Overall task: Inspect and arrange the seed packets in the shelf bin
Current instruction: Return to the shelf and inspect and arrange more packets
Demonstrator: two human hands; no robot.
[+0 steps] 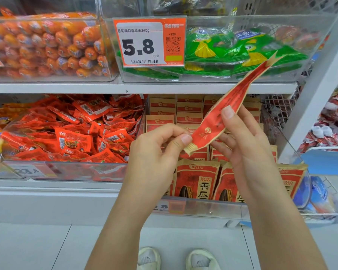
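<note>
1. A person stands facing a shop shelf, both bare hands raised in front of the lower tier.
2. The left hand (160, 141) pinches the bottom sealed corner of a red and tan seed packet (225, 109) between thumb and curled fingers.
3. The right hand (244, 147) holds the same packet near its middle, thumb pressed on the near face and fingers behind it.
4. The packet is seen almost edge-on, slanting up to the right, lifted above the shelf bin (207, 207).
5. That clear bin sits on the lower shelf directly behind the hands and holds rows of matching seed packets (196, 180) standing upright.
6. Just left of it, another clear bin holds loose red snack sachets (74, 131).
7. On the upper shelf, a bin of orange sausages (47, 45) stands beside a bin of green packets (242, 51), which carries a price tag (149, 41) reading 5.8.
8. Two pale shoes (176, 258) show on the floor below.
</note>
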